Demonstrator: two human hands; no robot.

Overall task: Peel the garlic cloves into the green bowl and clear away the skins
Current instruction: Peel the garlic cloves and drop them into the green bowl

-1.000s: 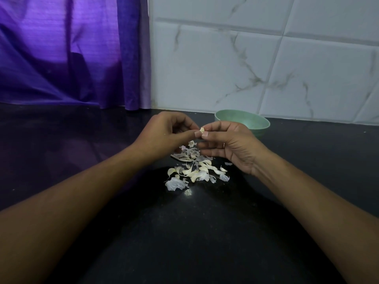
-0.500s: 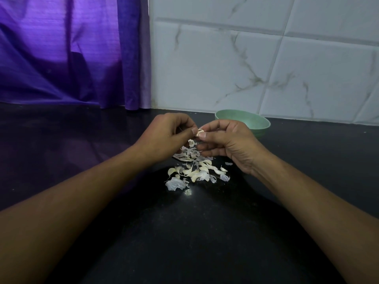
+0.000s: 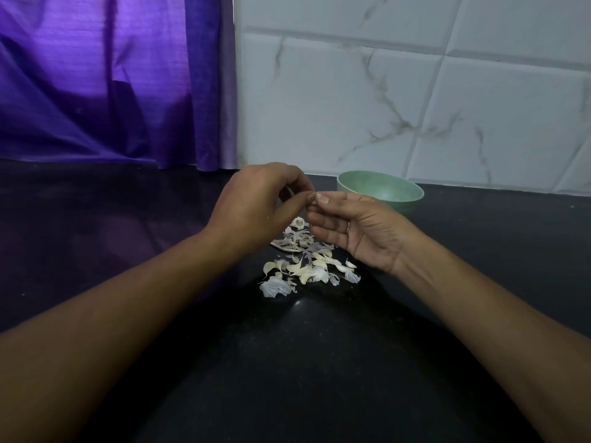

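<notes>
Over the heap of skins (image 3: 307, 266) near the countertop's (image 3: 287, 362) far edge, the left hand (image 3: 256, 203) and right hand (image 3: 361, 225) pinch one garlic clove (image 3: 318, 196), fingertips clamped on it, apparently part-husked; a steady hold and short pulls should free it for the green bowl (image 3: 383, 188) just behind.

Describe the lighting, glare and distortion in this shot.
Head view: dim overall, the purple curtain backlit and glowing; one small glare spot on the black counter just below the garlic skins; the wall tiles look skewed by the wide-angle lens.

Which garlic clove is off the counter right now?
The garlic clove pinched between left hand and right hand; the rest lie in the pile below.
</notes>
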